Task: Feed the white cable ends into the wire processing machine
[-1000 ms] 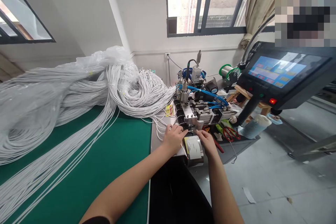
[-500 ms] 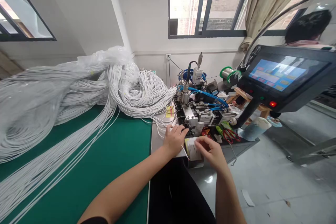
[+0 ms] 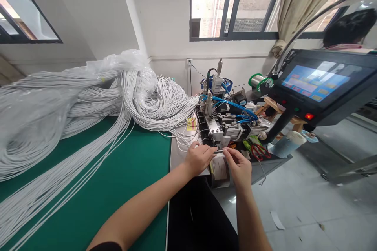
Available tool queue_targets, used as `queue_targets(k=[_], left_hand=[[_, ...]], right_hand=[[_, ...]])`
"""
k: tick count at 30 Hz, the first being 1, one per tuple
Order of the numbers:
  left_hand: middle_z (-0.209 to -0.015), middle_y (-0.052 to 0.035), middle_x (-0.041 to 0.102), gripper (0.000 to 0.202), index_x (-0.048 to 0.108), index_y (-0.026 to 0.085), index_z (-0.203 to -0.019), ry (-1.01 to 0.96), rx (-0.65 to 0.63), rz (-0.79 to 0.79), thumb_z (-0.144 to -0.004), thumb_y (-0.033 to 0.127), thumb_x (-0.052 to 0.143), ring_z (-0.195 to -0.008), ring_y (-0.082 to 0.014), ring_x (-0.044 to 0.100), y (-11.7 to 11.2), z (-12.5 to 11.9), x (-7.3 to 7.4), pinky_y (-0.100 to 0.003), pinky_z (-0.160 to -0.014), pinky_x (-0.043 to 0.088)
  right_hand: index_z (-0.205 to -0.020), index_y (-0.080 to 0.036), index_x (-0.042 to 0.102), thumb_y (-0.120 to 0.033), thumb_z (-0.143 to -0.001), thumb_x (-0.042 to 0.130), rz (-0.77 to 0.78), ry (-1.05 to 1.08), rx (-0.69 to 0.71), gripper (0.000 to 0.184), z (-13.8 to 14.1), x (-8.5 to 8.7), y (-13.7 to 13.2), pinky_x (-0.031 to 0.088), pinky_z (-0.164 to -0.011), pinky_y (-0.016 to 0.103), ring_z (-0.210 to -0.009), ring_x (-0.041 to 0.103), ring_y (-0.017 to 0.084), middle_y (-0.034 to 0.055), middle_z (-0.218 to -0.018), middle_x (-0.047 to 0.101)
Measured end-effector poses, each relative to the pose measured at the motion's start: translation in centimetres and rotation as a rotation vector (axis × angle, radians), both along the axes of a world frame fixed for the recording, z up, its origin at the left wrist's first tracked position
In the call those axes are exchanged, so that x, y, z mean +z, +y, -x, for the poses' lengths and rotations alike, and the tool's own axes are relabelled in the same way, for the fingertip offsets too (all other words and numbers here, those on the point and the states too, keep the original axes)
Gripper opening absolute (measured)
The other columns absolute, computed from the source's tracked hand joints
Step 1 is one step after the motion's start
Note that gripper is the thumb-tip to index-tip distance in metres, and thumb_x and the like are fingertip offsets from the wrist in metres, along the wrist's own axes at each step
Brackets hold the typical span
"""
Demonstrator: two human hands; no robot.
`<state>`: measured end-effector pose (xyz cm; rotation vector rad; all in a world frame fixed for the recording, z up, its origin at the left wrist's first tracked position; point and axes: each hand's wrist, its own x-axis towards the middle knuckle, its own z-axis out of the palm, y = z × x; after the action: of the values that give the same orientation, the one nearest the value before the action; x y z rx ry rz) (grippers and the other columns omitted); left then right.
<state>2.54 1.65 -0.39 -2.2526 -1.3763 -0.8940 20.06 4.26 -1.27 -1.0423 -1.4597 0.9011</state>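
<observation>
Near the front of a bench machine (image 3: 226,123) with metal cylinders and blue air tubes, both hands come close together. My left hand (image 3: 200,159) is closed on a thin cable (image 3: 218,151) whose short stretch shows between the fingertips. From the other side my right hand (image 3: 238,162) pinches the same cable with thumb and fingertips. Below the hands sits a box with a pale paper label (image 3: 220,168). White cables (image 3: 173,106) in a thick bundle run from the left to the machine's left side.
A green tabletop (image 3: 141,164) lies left under cables and plastic wrapping (image 3: 118,62). At right stands a control screen (image 3: 316,80) with a lit red button. Red-handled scissors (image 3: 259,151) lie beside the machine; a wire spool (image 3: 259,81) stands behind. Another person (image 3: 349,27) is partly visible far right.
My right hand has moved up and left to meet my left hand, which shifted slightly right. The cable now spans between their fingertips; before, a white end hung below my left hand.
</observation>
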Motion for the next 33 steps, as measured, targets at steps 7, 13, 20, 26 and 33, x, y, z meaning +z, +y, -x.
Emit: queue_targets(k=[7,13,20,26,33], left_hand=[[-0.073,0.0017,0.066,0.022,0.063,0.021,-0.093,0.004,-0.019,-0.029,-0.099,0.024,0.042,-0.069,-0.0122,0.058,0.1,-0.1,-0.1,-0.033,-0.078,0.032],[-0.072,0.0009,0.063,0.021,0.060,0.020,-0.085,-0.019,-0.013,-0.057,-0.097,0.023,0.043,-0.068,-0.0143,0.055,0.2,-0.1,-0.3,-0.032,-0.077,0.032],[-0.069,0.0007,0.059,0.022,0.056,0.019,-0.076,0.027,0.030,-0.068,-0.095,0.020,0.045,-0.068,-0.0148,0.052,0.3,-0.2,-0.3,-0.033,-0.077,0.031],[-0.067,0.0016,0.057,0.022,0.057,0.020,-0.075,0.003,0.045,-0.080,-0.095,0.019,0.047,-0.068,-0.0147,0.051,0.5,0.0,-0.6,-0.033,-0.078,0.031],[-0.070,0.0013,0.060,0.023,0.064,0.021,-0.081,-0.039,0.051,-0.013,-0.096,0.020,0.046,-0.071,-0.0142,0.053,0.4,0.1,-0.6,-0.033,-0.079,0.031]], right_hand=[[-0.091,-0.016,0.074,-0.047,-0.079,0.068,0.088,0.018,-0.092,0.034,0.0,-0.9,0.5,0.052,-0.078,0.035,-0.081,0.067,0.024,0.0088,-0.088,0.074],[-0.093,-0.016,0.074,-0.048,-0.083,0.062,0.075,-0.072,-0.049,0.035,0.1,0.0,0.4,0.051,-0.081,0.036,-0.084,0.068,0.025,0.0092,-0.089,0.074],[-0.095,-0.016,0.073,-0.049,-0.084,0.059,0.095,-0.084,0.050,0.037,-0.1,0.4,0.8,0.051,-0.080,0.036,-0.084,0.067,0.025,0.0100,-0.090,0.074],[-0.094,-0.015,0.074,-0.051,-0.079,0.066,0.220,0.015,0.233,0.040,-0.9,-0.1,2.1,0.051,-0.074,0.033,-0.081,0.067,0.024,0.0103,-0.086,0.074],[-0.097,-0.013,0.075,-0.050,-0.076,0.069,0.292,0.100,0.291,0.042,-1.0,-0.5,2.7,0.050,-0.067,0.031,-0.075,0.066,0.023,0.0093,-0.082,0.074]])
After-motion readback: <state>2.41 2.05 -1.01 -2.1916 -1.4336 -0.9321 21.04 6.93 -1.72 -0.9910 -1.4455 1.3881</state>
